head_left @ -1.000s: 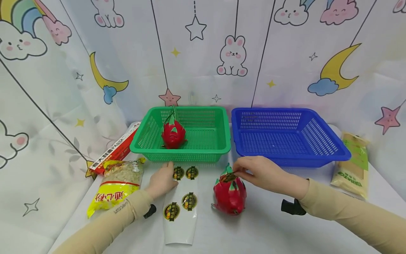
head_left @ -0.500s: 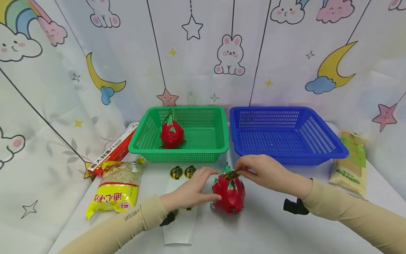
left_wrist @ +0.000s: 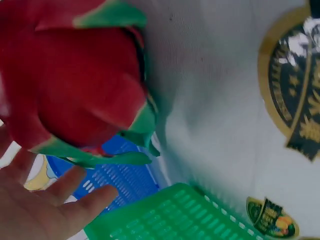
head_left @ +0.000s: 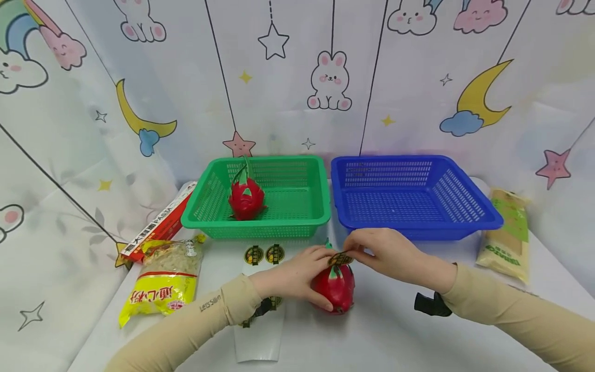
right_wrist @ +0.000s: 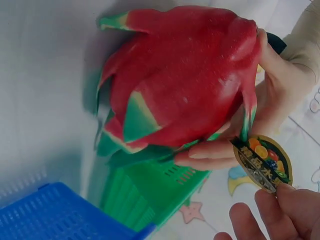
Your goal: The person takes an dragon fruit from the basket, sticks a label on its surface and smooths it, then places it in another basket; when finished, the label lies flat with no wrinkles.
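Observation:
A red dragon fruit [head_left: 338, 290] with green-tipped scales lies on the white table. My left hand [head_left: 297, 274] holds it from the left, thumb at the near end and fingers toward the leafy end. Between thumb and forefinger, my right hand [head_left: 383, 253] pinches a round black-and-gold fruit sticker [right_wrist: 264, 162] by its edge. That sticker is beside the fruit's upper part; whether it touches the skin I cannot tell. Under my left forearm lies a white sticker sheet [head_left: 257, 343] bearing several similar stickers, some partly hidden by the wrist.
Behind the hands stand a green basket [head_left: 265, 231] with another dragon fruit [head_left: 246, 200] in it and a blue basket [head_left: 418, 233]. A macaroni bag [head_left: 162, 284] and a red pasta box [head_left: 160, 222] lie left. At right lies a beige-green packet [head_left: 504, 237].
My left hand has left the sticker sheet and moved right onto the dragon fruit. My right hand stays by the fruit, still pinching the sticker. The head view has shifted slightly.

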A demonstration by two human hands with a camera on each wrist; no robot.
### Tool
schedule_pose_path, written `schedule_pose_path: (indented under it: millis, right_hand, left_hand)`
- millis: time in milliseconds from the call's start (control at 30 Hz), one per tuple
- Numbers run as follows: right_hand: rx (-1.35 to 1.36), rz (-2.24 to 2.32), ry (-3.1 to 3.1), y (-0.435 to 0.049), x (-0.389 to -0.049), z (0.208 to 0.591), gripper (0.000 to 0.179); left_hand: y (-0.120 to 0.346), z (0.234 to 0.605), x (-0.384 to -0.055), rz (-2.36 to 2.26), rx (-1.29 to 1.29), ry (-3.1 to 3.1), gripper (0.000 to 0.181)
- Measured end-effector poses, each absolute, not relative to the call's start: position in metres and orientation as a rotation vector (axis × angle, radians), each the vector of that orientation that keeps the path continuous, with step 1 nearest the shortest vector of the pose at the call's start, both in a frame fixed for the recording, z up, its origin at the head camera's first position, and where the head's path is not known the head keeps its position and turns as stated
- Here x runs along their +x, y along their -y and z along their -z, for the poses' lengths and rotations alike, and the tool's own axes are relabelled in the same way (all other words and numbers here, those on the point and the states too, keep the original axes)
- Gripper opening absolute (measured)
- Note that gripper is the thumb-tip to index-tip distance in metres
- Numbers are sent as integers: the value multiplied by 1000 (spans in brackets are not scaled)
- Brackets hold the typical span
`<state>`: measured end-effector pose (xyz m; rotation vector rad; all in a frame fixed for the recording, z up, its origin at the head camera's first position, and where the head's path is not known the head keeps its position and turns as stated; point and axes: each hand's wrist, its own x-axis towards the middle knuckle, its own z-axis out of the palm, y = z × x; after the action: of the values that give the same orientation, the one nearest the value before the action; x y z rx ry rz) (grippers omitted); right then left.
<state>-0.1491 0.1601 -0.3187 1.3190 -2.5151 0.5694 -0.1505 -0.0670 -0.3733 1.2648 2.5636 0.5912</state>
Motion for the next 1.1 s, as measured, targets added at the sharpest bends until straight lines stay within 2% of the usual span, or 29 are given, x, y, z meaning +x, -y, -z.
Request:
schedule_pose_path:
  millis: [267, 667, 933, 1100]
  right_hand:
    - [1327, -576, 2463, -160, -149, 322, 17]
    - [1450, -821, 2613, -151, -149, 323, 10]
    - [1512, -928, 2609, -145, -151, 324, 9]
    - [1511, -1006, 2601, -140, -153, 325, 6]
  left_hand:
    - [85, 375, -148, -716, 1122, -2619, 87]
    - [99, 389, -140, -744, 1163, -2768, 99]
    - [100, 402, -139, -851, 1175, -2888, 100]
    - [101, 410, -135, -974, 1085, -2901, 100]
